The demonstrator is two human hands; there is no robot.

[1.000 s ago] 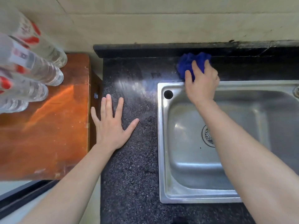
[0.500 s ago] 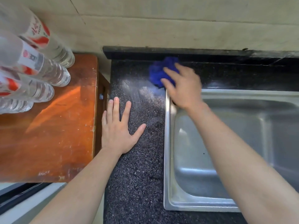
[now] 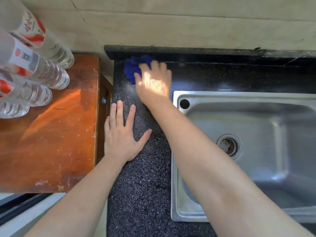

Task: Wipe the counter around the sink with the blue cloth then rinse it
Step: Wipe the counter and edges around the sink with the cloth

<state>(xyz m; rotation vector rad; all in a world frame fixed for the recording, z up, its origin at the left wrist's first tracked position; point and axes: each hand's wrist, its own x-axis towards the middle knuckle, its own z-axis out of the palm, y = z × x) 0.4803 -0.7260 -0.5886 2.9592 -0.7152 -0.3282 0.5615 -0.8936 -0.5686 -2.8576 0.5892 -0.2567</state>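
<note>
Now, right hand (image 3: 154, 82) curled round blue cloth (image 3: 132, 68), left hand (image 3: 122, 139) spread flat on counter (image 3: 142, 194).

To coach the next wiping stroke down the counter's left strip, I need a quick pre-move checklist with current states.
1. Grip on blue cloth: ok; right hand holds it bunched at the counter back left corner.
2. Stroke path: not ok; left hand lies flat on that strip.
3. Room in sink for rinsing: ok; the visible basin holds only the drain strainer.
4. Position of tap: cannot tell; none in view.
5. Position of water bottles: ok; they stand on the wooden table, off the counter.
</note>
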